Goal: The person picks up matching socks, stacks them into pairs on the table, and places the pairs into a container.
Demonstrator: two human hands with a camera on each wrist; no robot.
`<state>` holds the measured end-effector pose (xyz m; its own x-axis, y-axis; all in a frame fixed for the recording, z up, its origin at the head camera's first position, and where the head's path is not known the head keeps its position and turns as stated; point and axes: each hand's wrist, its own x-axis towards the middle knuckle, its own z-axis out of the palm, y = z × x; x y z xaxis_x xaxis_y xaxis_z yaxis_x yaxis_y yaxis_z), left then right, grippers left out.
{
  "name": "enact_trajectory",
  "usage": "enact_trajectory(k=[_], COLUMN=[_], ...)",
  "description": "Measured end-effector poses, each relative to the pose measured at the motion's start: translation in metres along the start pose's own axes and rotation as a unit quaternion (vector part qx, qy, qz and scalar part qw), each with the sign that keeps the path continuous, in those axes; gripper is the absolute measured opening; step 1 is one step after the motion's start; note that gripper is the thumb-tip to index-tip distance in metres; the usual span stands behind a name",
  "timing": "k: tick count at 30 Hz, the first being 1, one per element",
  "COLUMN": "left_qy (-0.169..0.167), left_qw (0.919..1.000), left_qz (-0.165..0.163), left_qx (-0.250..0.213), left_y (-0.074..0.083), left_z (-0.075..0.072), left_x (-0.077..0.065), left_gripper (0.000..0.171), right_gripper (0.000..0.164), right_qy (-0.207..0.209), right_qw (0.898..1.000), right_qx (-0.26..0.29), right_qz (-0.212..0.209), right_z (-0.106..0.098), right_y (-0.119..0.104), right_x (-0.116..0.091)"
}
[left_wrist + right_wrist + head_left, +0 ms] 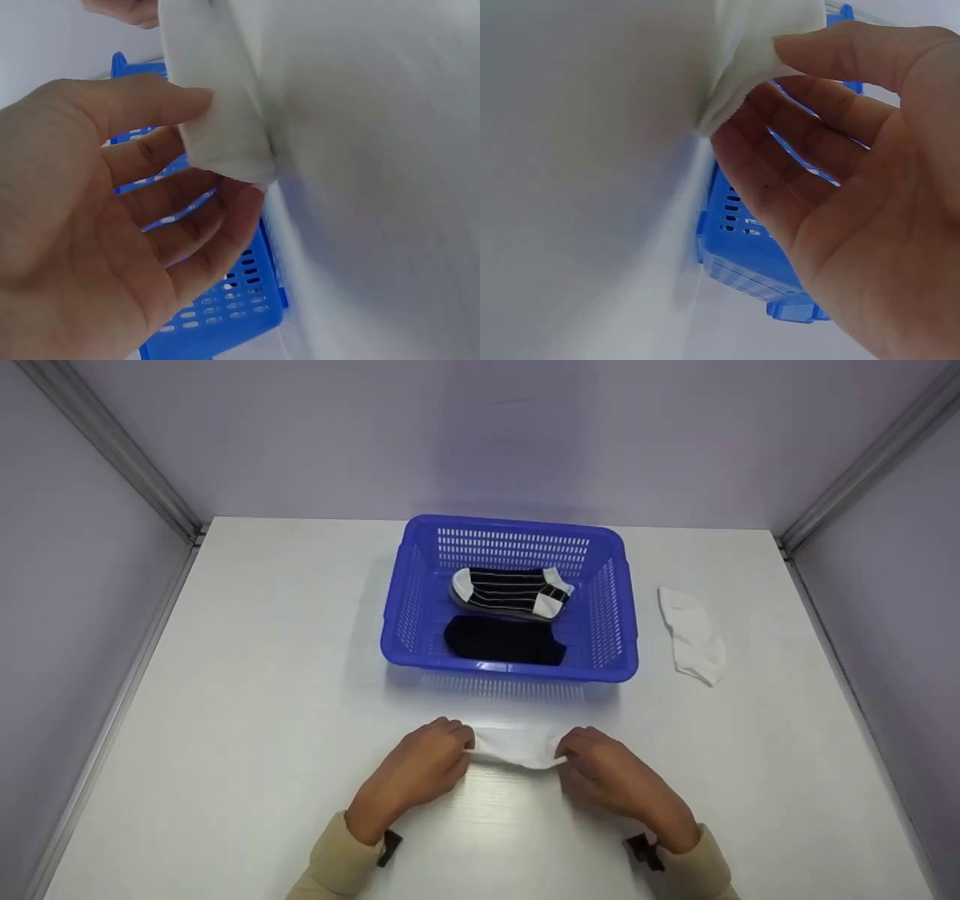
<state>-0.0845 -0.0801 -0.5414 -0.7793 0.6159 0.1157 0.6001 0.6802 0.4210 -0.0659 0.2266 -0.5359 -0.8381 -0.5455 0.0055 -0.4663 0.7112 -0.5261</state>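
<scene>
A white sock (pixel 516 746) is stretched lengthwise between two hands, low over the table in front of the basket. My left hand (pixel 429 759) pinches its left end; in the left wrist view the thumb presses on the white fabric (pixel 221 127) with the fingers behind it. At the other end, my right hand (pixel 611 771) pinches the sock, and the right wrist view shows its ribbed edge (pixel 731 105) between thumb and fingers. A second white sock (pixel 691 636) lies flat on the table, right of the basket.
A blue plastic basket (pixel 508 672) stands at the back middle of the white table (pixel 262 675). Inside lie black-and-white striped socks (pixel 506 589) and, nearer the front, a black sock (pixel 504 640). Pale walls (pixel 315 442) enclose the table at the back and sides.
</scene>
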Motion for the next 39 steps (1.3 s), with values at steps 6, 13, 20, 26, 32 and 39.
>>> enact_trajectory(k=[6,13,20,26,32,39], left_qy=[0.013,-0.006,-0.020,-0.001,-0.007,-0.012], left_qw=[0.9945,0.9887,0.9768,0.9268,0.8587,0.8911], left_qz=[-0.042,-0.063,-0.107,-0.132,-0.187,-0.181], left_qx=[-0.095,-0.136,-0.184,-0.352,-0.477,-0.416], left_y=[-0.008,-0.013,-0.016,-0.016,-0.013,-0.018], left_z=[-0.004,-0.003,-0.004,-0.006,-0.002,0.006], left_x=[0.001,0.005,0.008,0.013,0.017,0.011], left_gripper=[0.010,0.015,0.013,0.017,0.041,0.042], right_gripper=[0.023,0.014,0.026,0.023,0.026,0.041], right_qy=[-0.008,0.014,-0.011,0.016,0.052,0.058], right_qw=[0.994,0.986,0.988,0.965,0.930,0.944], right_qx=[0.099,0.141,0.129,0.233,0.307,0.269], right_qz=[0.051,0.082,0.087,0.120,0.195,0.184], right_z=[-0.015,-0.013,-0.010,-0.017,-0.014,-0.006], right_y=[0.000,0.008,0.013,0.012,0.013,0.018], right_x=[0.001,0.007,0.009,0.010,0.016,0.017])
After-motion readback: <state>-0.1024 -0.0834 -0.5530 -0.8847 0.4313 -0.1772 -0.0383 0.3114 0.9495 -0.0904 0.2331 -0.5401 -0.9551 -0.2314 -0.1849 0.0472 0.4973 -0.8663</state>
